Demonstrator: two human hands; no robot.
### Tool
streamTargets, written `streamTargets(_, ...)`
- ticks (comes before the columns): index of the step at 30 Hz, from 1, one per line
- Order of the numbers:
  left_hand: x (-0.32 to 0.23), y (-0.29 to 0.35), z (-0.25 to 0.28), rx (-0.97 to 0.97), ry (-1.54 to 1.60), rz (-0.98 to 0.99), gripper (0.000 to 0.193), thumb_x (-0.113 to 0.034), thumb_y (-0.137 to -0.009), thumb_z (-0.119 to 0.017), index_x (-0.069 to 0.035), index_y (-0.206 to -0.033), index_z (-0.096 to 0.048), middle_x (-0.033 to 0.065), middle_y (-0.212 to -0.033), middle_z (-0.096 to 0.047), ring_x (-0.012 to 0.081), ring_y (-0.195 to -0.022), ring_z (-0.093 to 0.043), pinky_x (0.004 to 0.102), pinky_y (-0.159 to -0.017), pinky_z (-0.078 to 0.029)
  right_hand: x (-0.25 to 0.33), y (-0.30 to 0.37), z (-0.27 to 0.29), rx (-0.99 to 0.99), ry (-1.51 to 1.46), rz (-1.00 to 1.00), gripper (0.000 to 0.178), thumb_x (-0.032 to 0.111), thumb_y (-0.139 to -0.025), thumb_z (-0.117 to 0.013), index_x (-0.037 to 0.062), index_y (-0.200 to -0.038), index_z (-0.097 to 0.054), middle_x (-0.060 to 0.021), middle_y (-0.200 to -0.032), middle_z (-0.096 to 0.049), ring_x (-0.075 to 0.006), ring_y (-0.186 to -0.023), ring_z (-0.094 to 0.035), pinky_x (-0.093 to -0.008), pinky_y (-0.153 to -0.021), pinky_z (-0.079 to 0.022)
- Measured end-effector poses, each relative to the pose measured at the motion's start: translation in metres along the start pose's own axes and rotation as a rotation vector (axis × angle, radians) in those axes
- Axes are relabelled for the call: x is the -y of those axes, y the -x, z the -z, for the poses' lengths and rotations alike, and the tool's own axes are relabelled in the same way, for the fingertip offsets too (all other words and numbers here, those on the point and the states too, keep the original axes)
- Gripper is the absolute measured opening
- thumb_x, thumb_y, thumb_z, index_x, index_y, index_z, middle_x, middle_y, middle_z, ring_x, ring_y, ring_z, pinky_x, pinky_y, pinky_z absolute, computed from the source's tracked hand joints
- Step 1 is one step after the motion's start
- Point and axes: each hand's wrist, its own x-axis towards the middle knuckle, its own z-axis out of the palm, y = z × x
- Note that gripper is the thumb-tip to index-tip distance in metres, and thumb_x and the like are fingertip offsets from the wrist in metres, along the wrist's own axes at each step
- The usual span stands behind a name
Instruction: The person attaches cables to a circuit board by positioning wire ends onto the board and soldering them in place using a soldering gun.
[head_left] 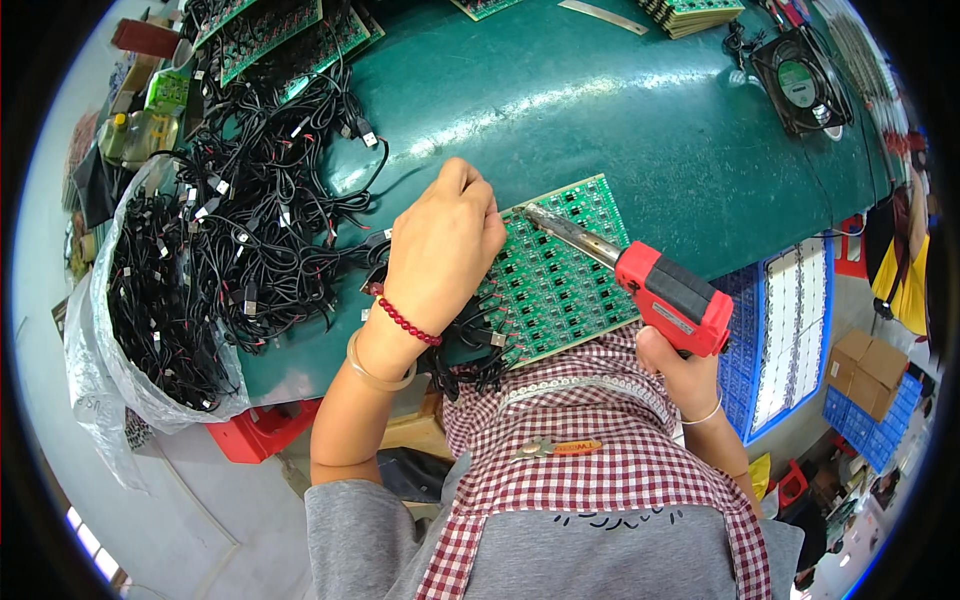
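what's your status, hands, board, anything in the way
Right hand grips soldering gun, tip over circuit board. Left hand at board's upper-left corner, grip hidden. Black USB cables crowd board's left edge.

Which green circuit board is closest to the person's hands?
The rectangular green circuit-board panel beside the left hand, under the red-and-black soldering gun in the right hand. The other green boards lie toward the far side of the dark-green table.

- Head view — fisheye, looking steeply down from above, over the green table [700, 180].
- Fairly near — left hand [443, 235] and right hand [684, 374] around midframe.
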Motion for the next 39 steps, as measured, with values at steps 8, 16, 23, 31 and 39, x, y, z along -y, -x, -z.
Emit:
streamTargets(8,-0.0005,-0.0009,-0.001,-0.007,-0.003,-0.007,0.007,-0.004,-0.076,-0.06,0.001,-0.076,-0.056,0.0126,-0.091,-0.056,0.0329,-0.072,-0.06,0.0399,-0.064,-0.049,-0.0037,0.0013,0.0005,-0.004,-0.027,-0.019,0.032,0.013,-0.078,-0.075,0.0018,-0.106,-0.064,-0.0029,-0.095,-0.066,-0.0101,-0.083,-0.06,-0.0273,-0.076,-0.049)
streamTargets(16,0.0,-0.0011,0.0003,0.01,-0.008,-0.016,0.006,-0.005,-0.077,-0.06,0.001,-0.077,-0.057,0.0125,-0.09,-0.056,0.0326,-0.072,-0.06,0.0403,-0.064,-0.049,-0.0045,0.0062,0.002,-0.023,-0.01,0.007,0.03,0.012,-0.078,-0.075,0.0015,-0.103,-0.064,-0.0019,-0.09,-0.065,-0.0089,-0.078,-0.059,-0.0264,-0.07,-0.049)
streamTargets(23,0.0027,-0.0028,-0.0006,0.012,-0.017,-0.035,0.006,-0.005,-0.077,-0.06,0.001,-0.077,-0.059,0.0123,-0.09,-0.056,0.032,-0.071,-0.06,0.0397,-0.063,-0.049,-0.0039,0.0072,0.0013,-0.048,0.007,0.015,0.027,0.012,-0.078,-0.075,0.0022,-0.101,-0.064,-0.0012,-0.087,-0.065,-0.0083,-0.074,-0.058,-0.0255,-0.067,-0.048)
streamTargets(31,0.0036,-0.0031,-0.0021,0.005,-0.023,-0.042,0.006,-0.005,-0.077,-0.06,0.001,-0.077,-0.059,0.0124,-0.089,-0.056,0.032,-0.07,-0.06,0.0395,-0.063,-0.049,0.0006,0.0041,-0.0041,-0.022,-0.001,0.009,0.029,0.011,-0.078,-0.075,0.0021,-0.103,-0.065,-0.0027,-0.09,-0.066,-0.0097,-0.079,-0.06,-0.0266,-0.072,-0.049)
streamTargets(39,0.0041,-0.0035,-0.0022,0.011,-0.016,-0.035,0.007,-0.005,-0.077,-0.06,0.001,-0.076,-0.059,0.0124,-0.088,-0.055,0.0322,-0.07,-0.06,0.0402,-0.063,-0.048,-0.004,0.0069,-0.0007,-0.033,0.027,0.024,0.03,0.011,-0.078,-0.074,0.002,-0.105,-0.063,-0.0019,-0.092,-0.064,-0.0102,-0.08,-0.059,-0.0272,-0.073,-0.048)
